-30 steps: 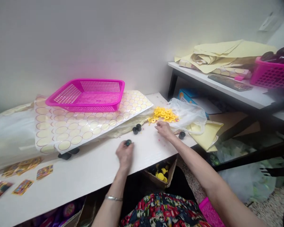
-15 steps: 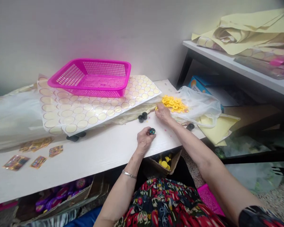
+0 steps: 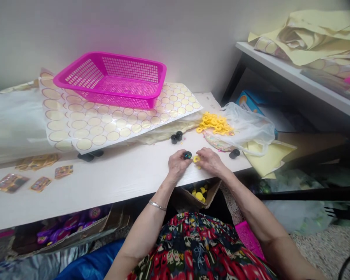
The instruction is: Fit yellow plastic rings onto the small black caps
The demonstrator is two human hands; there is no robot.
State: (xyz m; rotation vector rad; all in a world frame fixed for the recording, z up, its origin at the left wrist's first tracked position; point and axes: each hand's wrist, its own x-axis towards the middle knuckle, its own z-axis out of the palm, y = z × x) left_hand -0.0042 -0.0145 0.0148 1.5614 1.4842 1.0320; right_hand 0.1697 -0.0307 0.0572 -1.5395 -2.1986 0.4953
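Near the table's front edge, my left hand [image 3: 177, 164] is closed around a small black cup [image 3: 188, 155] with bits of colour inside its round mouth. Close to its right, my right hand [image 3: 210, 160] pinches a yellow plastic ring piece [image 3: 196, 159], a short gap from the cup. A heap of similar yellow ring pieces [image 3: 214, 122] lies beyond my right hand, beside a clear plastic bag [image 3: 251, 126]. Two more black cups [image 3: 176, 137] stand behind my left hand, and another black piece [image 3: 234, 154] lies to the right.
A pink mesh basket [image 3: 111, 102] sits on sheets of round stickers [image 3: 111, 137] at the back left. Printed packets [image 3: 11, 182] lie at the left. Below the table's edge is a carton with yellow caps [image 3: 199, 195]. A raised white shelf [image 3: 297, 74] stands at the right.
My right hand has come back from the yellow heap toward my left hand, bringing a yellow ring piece. My left hand still holds the black cup. The view has shifted slightly.
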